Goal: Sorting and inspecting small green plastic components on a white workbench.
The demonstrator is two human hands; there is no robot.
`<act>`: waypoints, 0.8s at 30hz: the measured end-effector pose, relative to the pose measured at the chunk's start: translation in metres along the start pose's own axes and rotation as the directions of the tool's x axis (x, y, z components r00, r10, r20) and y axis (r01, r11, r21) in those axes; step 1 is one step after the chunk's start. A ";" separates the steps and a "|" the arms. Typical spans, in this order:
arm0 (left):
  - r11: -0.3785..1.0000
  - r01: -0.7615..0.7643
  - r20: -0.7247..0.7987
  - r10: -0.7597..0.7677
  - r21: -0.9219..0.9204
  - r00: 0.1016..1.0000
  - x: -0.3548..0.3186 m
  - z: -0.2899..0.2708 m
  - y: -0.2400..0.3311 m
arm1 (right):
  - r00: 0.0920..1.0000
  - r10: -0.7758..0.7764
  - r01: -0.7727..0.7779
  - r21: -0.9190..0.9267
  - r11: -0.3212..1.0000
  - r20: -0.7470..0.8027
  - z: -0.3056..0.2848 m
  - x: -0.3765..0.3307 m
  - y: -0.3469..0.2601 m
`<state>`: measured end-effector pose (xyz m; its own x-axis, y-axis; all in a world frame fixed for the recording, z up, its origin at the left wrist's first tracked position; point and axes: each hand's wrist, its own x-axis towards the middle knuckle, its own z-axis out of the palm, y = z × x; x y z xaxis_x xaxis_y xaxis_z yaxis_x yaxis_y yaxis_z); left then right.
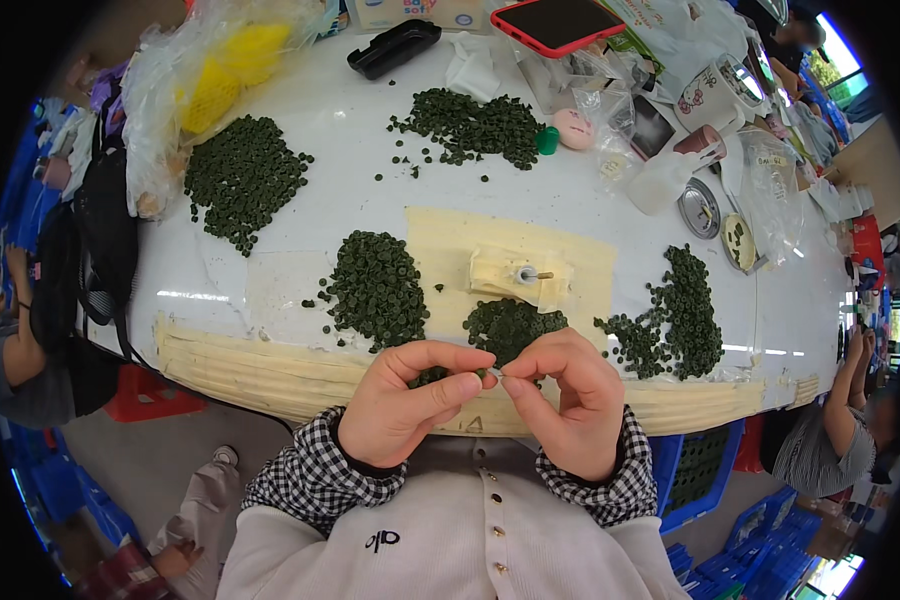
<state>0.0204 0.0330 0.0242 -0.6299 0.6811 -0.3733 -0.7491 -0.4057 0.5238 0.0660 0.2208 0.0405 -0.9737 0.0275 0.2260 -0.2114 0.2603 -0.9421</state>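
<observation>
My left hand pinches a small dark green round part between thumb and fingertips. Against it, my right hand is closed in a pinch on a tiny pale piece, too small to name. Both hands meet over the table's near edge. Just beyond them lies a pile of small dark green round parts, partly hidden by my fingers. Behind that pile, a taped block carries a metal fitting with a short brass-coloured pin.
More green parts lie in heaps at left, centre left, far middle and right. A red-cased phone, a black tray, a mug and plastic bags line the far side. Other people sit at both sides.
</observation>
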 end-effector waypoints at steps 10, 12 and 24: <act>0.952 -0.187 -0.056 0.206 0.241 0.977 0.003 0.000 -0.010 | 0.999 -0.045 0.043 -0.077 0.996 -0.026 0.007 0.001 -0.002; 0.945 -0.185 -0.044 0.204 0.268 0.978 0.003 -0.004 -0.011 | 0.999 -0.036 0.034 -0.067 0.997 -0.030 0.009 0.000 -0.002; 0.911 -0.220 -0.108 0.272 0.347 0.956 0.004 0.002 -0.008 | 0.994 -0.094 0.088 -0.108 0.990 -0.047 0.012 -0.001 -0.005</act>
<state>0.0245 0.0399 0.0203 -0.8285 0.4748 -0.2969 -0.4725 -0.3080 0.8258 0.0674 0.2076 0.0417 -0.9444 0.0486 0.3251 -0.2863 0.3644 -0.8862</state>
